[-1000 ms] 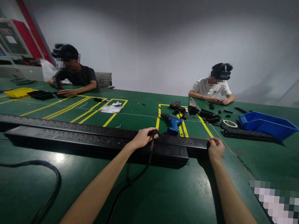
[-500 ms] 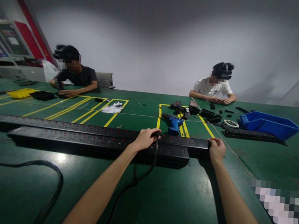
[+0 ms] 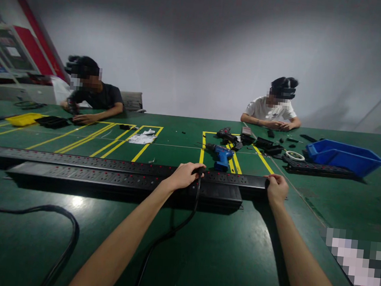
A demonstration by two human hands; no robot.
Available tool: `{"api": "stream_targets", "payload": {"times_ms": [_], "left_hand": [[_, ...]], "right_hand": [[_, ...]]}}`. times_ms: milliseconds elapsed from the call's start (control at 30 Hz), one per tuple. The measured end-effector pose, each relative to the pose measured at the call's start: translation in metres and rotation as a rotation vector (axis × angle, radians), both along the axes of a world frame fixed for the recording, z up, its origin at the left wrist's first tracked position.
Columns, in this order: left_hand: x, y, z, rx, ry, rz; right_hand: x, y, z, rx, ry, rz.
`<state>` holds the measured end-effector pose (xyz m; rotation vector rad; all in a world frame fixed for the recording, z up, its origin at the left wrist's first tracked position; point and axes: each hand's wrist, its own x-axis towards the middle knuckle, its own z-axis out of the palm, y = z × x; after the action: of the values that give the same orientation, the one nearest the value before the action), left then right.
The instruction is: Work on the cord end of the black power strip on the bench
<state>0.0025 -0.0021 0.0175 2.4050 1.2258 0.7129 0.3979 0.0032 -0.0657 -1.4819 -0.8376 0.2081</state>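
Two long black socket strips lie side by side across the green table. My left hand is closed on a black plug above the sockets of the far strip. From the plug a black cable hangs over the near strip and runs down to the bottom edge. Fingers of my right hand pinch the right end of the far strip. Whether the plug sits in a socket cannot be made out.
Beyond the strips are a blue drill, white papers, black parts and a blue bin. A thick cable curves at lower left. Two people sit across the table, one left, one right.
Both hands hold nearly the same places. The view has shifted very slightly.
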Motion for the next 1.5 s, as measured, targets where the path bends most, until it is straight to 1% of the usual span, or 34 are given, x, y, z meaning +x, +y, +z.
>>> {"api": "stream_targets", "payload": {"times_ms": [167,267,367,567,767,867,967,1033,1100,1167,1233,1267,1300,1367,1400,1467,1500], "left_hand": [[-0.001,-0.001,0.005,0.002,0.071,-0.014],[0.0,-0.001,0.009,-0.011,0.104,0.008],[0.001,-0.001,0.01,-0.024,0.121,0.004],[-0.001,-0.002,0.008,-0.018,0.058,0.008],[0.003,-0.005,0.008,0.032,0.158,-0.017],[0.006,-0.008,0.004,0.06,0.151,-0.041],[0.007,-0.009,-0.002,0.062,0.111,-0.02],[0.006,-0.007,-0.006,0.042,0.089,0.003],[0.004,-0.006,-0.009,0.02,0.066,0.016],[0.002,-0.004,-0.01,0.009,0.047,0.018],[-0.001,-0.002,-0.01,0.005,0.032,0.006],[-0.002,-0.001,-0.009,0.002,0.025,-0.007],[-0.004,0.001,-0.009,-0.004,0.017,-0.026],[-0.008,0.004,-0.008,-0.026,-0.001,-0.073],[-0.01,0.007,-0.007,-0.047,-0.014,-0.098],[-0.014,0.014,-0.007,-0.11,-0.048,-0.15],[-0.016,0.017,-0.007,-0.15,-0.068,-0.175]], "right_hand": [[-0.002,0.0,0.002,0.0,-0.007,-0.006],[-0.004,-0.002,0.006,-0.044,-0.041,-0.011],[-0.004,-0.004,0.01,-0.086,-0.061,0.012],[-0.002,-0.001,0.009,-0.077,-0.051,0.006],[-0.003,-0.001,0.008,-0.087,-0.067,-0.028],[-0.005,-0.001,0.009,-0.085,-0.068,-0.026],[-0.006,-0.003,0.012,-0.09,-0.08,0.007],[-0.006,-0.006,0.016,-0.131,-0.122,0.03],[-0.007,-0.011,0.024,-0.214,-0.209,0.031],[-0.012,-0.015,0.036,-0.266,-0.355,0.013],[-0.025,-0.018,0.052,-0.235,-0.533,0.004],[-0.035,-0.019,0.06,-0.212,-0.602,0.028],[-0.048,-0.019,0.069,-0.205,-0.635,0.094],[-0.08,-0.017,0.083,-0.227,-0.619,0.338],[-0.097,-0.015,0.088,-0.236,-0.588,0.454],[-0.131,-0.008,0.091,-0.272,-0.529,0.693],[-0.145,-0.004,0.09,-0.32,-0.501,0.797]]}}
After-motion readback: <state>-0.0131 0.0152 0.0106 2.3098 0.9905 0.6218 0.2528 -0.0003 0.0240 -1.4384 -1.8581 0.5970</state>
